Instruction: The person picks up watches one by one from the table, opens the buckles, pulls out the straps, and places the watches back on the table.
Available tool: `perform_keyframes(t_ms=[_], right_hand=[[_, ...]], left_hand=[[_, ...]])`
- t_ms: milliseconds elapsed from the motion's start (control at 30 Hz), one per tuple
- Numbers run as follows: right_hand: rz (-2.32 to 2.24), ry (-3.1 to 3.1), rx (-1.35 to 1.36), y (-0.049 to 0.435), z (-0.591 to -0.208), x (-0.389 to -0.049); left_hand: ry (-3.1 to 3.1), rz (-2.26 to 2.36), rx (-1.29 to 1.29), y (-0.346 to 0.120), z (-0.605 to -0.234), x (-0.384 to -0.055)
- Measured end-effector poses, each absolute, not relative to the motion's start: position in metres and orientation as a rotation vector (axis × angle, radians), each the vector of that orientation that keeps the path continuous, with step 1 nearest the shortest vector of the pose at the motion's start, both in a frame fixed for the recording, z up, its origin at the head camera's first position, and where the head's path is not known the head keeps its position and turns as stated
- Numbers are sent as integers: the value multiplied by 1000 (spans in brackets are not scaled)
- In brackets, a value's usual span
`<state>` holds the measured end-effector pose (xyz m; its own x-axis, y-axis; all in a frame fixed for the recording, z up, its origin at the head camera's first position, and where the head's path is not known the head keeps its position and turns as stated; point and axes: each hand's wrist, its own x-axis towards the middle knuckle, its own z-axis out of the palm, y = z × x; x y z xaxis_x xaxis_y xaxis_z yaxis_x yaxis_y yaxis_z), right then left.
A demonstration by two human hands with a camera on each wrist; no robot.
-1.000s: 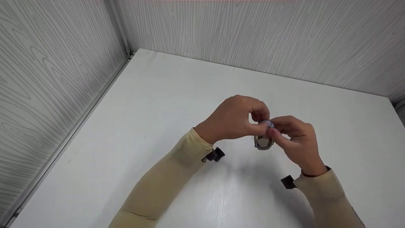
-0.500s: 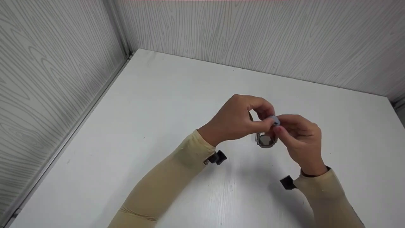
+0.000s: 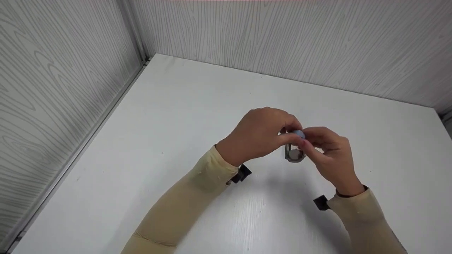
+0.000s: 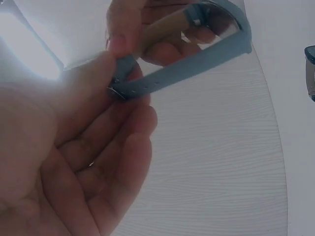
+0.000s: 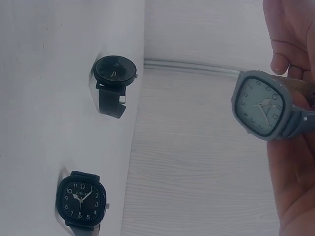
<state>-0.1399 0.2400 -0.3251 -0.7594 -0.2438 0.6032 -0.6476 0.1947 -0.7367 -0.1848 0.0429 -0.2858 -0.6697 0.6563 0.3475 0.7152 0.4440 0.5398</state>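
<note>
A blue-grey wristwatch [image 3: 296, 155] hangs between both hands, above the table, its metal case back showing in the head view. My left hand [image 3: 256, 134] pinches the strap [image 4: 197, 65] at its buckle end between thumb and index finger. From the other side my right hand [image 3: 332, 151] pinches the same buckle area, thumb tip close against the left thumb. The strap forms a closed-looking loop in the left wrist view. Its square pale dial [image 5: 261, 105] with dark numerals faces the right wrist camera. Fingers hide most of the buckle.
A round black watch [image 5: 115, 71] and a square black watch [image 5: 81, 199] lie on a white surface in the right wrist view. White wood-grain panels [image 3: 265, 35] wall the white table [image 3: 197, 91] at the back and left.
Both hands shift right with the watch, then back left to about where they were. The watch tilts a little along the way. Both hands keep their grip on the strap.
</note>
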Motion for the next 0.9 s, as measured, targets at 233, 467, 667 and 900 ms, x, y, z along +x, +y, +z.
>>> perform_keyframes(t_ms=[233, 467, 667, 900], right_hand=[[1373, -2268, 765, 239, -325, -138], [1581, -2155, 770, 240, -328, -138], [1758, -2013, 807, 243, -331, -139], [1830, -1955, 812, 245, -332, -141]], left_hand=[[-2562, -885, -1202, 46, -292, -183], [-2579, -1158, -1149, 47, -291, -184], [-2544, -1421, -1118, 49, -291, -183], [-2491, -1541, -1125, 52, -293, -182]])
